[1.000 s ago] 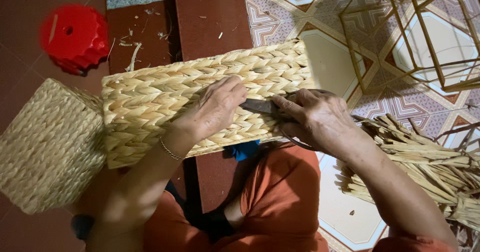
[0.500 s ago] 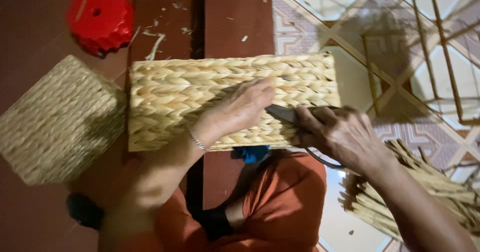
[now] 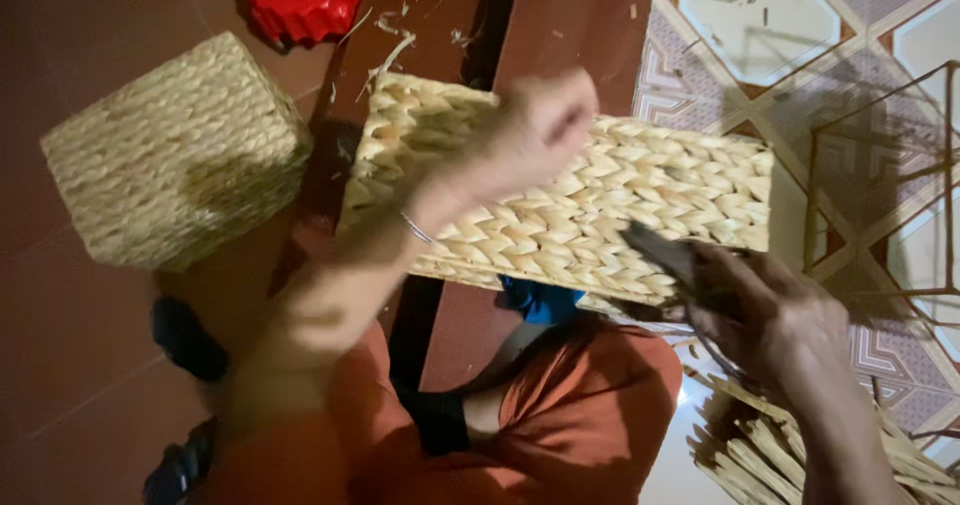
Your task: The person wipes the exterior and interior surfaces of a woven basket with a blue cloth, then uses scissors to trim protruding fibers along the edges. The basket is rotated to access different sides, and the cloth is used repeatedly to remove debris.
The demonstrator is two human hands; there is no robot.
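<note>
Long woven straw basket (image 3: 600, 205) lies across the person's lap, over the red-brown floor edge, its braided side facing up. Left hand (image 3: 535, 130) is above the basket's upper left part, blurred, fingers curled in to a loose fist; cannot tell if it touches the weave or grips anything. Thin bracelet (image 3: 418, 229) on that wrist, over the basket's left part. Right hand (image 3: 775, 310) sits at the basket's lower right edge, fingers closed around a dark tool (image 3: 665, 255) whose tip rests against the weave. Blue item (image 3: 540, 300) pokes out just below the basket. Orange trousers (image 3: 560, 405) below the basket. Square woven basket (image 3: 175, 155) well left of the long basket, apart from it. Red plastic object (image 3: 300, 0) above-left of it. Loose straw bundle (image 3: 770, 455) below-right of it, under the right forearm. Wire frame (image 3: 880, 185) just right of the basket on patterned tiles (image 3: 760, 25).
</note>
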